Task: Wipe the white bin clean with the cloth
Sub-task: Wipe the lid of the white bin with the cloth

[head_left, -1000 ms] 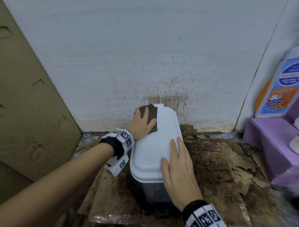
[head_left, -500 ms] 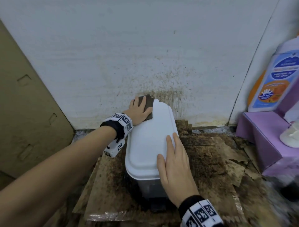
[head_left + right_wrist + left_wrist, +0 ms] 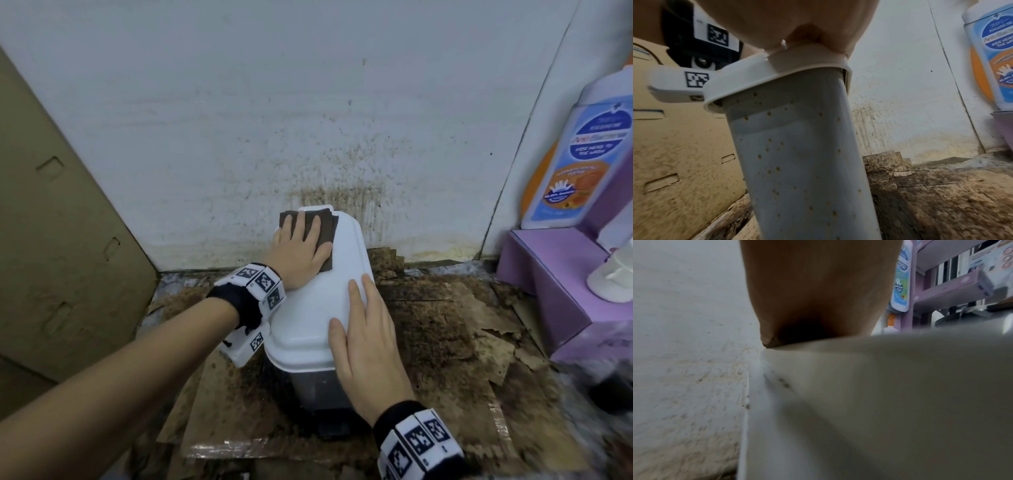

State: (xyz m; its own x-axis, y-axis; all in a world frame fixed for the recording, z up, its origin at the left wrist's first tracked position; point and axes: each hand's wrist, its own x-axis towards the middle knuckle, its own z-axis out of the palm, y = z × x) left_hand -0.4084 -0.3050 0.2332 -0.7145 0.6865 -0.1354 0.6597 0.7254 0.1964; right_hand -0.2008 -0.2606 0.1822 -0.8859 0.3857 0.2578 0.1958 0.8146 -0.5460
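Stained white wall [image 3: 239,120] fills the upper frame, brown cardboard [image 3: 51,222] leans at left, a soap bottle [image 3: 579,150] on a purple box [image 3: 555,291] sits at right; dirty torn cardboard floor [image 3: 445,342] below. White bin [image 3: 315,301] stands centre frame, hard against the wall, lid's long axis running from lower frame up toward the wall; its side is speckled. Left hand [image 3: 298,250] presses flat, fingers spread, on the dark cloth [image 3: 325,233] at the lid's far end. Right hand [image 3: 366,342] lies flat, fingers straight, on the lid's near right edge.
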